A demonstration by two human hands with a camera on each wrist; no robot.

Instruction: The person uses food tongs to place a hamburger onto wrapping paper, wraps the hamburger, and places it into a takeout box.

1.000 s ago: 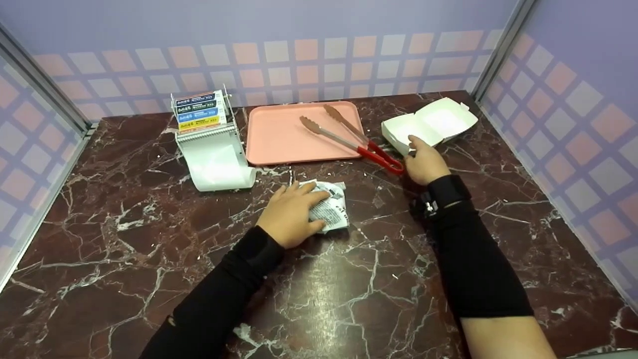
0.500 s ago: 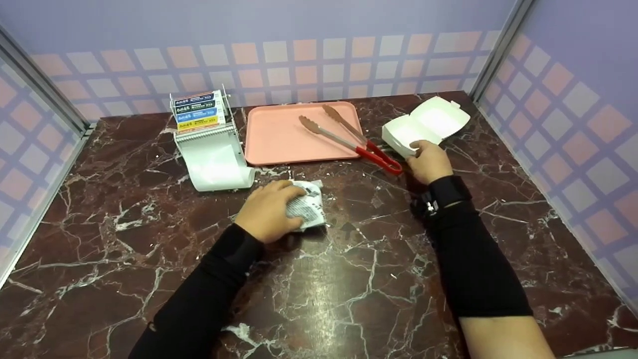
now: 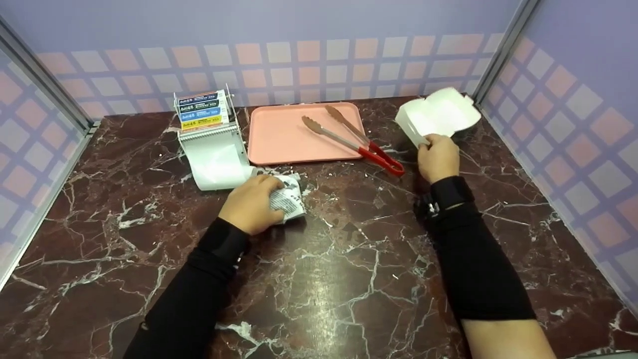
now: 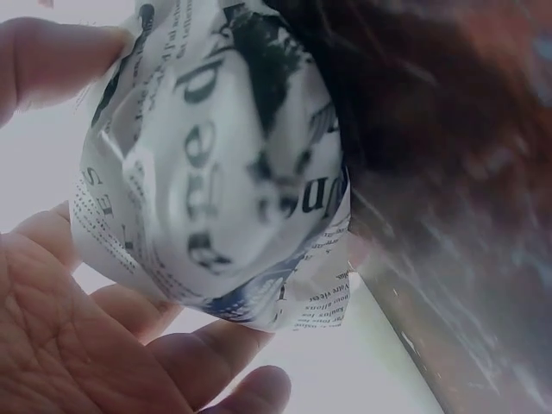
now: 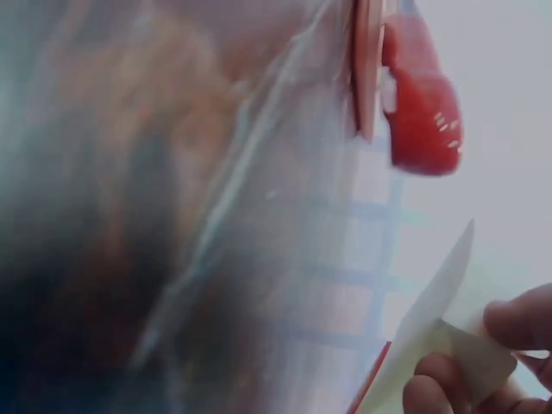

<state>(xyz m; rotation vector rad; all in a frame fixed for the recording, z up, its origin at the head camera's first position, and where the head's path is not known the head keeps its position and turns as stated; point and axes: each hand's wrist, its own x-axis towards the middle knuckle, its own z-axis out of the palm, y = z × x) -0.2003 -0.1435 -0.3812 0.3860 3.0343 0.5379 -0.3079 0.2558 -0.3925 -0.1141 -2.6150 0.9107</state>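
Observation:
A parcel wrapped in newspaper-print paper (image 3: 287, 202) sits in the grip of my left hand (image 3: 252, 203), left of the middle of the table. In the left wrist view the thumb lies on one side of the parcel (image 4: 216, 172) and the other fingers on the far side; what the paper wraps is hidden. Farther back on the right, my right hand (image 3: 438, 158) pinches the front corner of an open white takeaway box (image 3: 412, 123) between thumb and fingers. The box's lid (image 3: 454, 109) is folded back. Part of the pinched box wall (image 5: 470, 358) shows in the right wrist view.
A pink tray (image 3: 276, 139) lies at the back, with red-handled tongs (image 3: 381, 162) resting across its right side and front rim. To its left, a wire rack (image 3: 237, 132) holds several coloured boxes (image 3: 202, 113), and a white sheet (image 3: 217, 167) curls out in front. Panels enclose the marble table.
My left hand has moved left with the parcel, toward the curled sheet. The right hand has closed on the takeaway box's corner and shifted it slightly right and up.

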